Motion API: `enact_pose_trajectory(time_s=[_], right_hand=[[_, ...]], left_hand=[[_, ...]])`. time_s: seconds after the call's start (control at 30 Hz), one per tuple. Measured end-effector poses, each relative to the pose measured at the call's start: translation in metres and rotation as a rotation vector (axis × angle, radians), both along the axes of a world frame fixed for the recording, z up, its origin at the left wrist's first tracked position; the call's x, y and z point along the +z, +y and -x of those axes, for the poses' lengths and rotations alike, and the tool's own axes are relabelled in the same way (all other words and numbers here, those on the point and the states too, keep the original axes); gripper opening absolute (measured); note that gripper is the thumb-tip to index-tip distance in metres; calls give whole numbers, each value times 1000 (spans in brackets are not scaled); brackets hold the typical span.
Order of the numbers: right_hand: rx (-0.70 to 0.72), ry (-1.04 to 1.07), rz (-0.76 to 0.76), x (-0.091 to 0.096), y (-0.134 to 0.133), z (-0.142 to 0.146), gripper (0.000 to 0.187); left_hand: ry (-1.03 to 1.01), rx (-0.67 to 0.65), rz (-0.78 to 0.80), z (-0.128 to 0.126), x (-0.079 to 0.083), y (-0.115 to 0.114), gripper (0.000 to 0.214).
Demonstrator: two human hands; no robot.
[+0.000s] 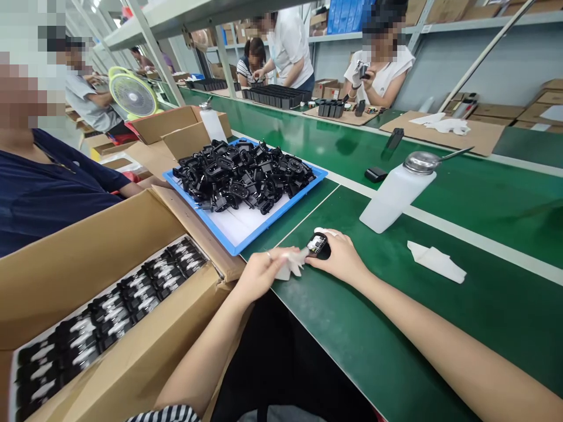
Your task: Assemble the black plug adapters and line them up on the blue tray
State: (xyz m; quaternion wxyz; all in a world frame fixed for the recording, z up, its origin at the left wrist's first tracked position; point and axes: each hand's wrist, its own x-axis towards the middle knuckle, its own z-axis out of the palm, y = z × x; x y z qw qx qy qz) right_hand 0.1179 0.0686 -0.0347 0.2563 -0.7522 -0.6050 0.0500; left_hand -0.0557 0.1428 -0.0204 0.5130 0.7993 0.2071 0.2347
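My right hand (341,258) is closed around a small black plastic part (317,244) at the near edge of the green table (440,316). My left hand (259,274) pinches a white cloth (292,264) and presses it against that part. Just beyond my hands a blue tray (246,228) holds a heap of several black plastic parts (244,173). To my left an open cardboard box (109,316) holds rows of black parts with pale labels.
A white squeeze bottle with a metal cap (396,190) stands right of the tray. A folded white cloth (436,262) lies on the table to the right. A person in dark blue (48,181) sits at my left. Other workers stand across the green belt.
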Motion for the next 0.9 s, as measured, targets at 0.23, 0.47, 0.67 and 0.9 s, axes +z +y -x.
enact_pose_trajectory(time_s=[0.23, 0.47, 0.67, 0.9], right_hand=[[-18, -59, 42, 4, -4, 3, 59], [22, -116, 69, 5, -10, -1, 59], [115, -36, 89, 6, -10, -2, 41], [137, 314, -19, 17, -12, -18, 40]], left_hand=[[10, 226, 534, -25, 0, 11, 23], [491, 583, -462, -22, 37, 21, 26], [689, 737, -422, -35, 37, 68, 29], [631, 763, -418, -43, 29, 69, 18]])
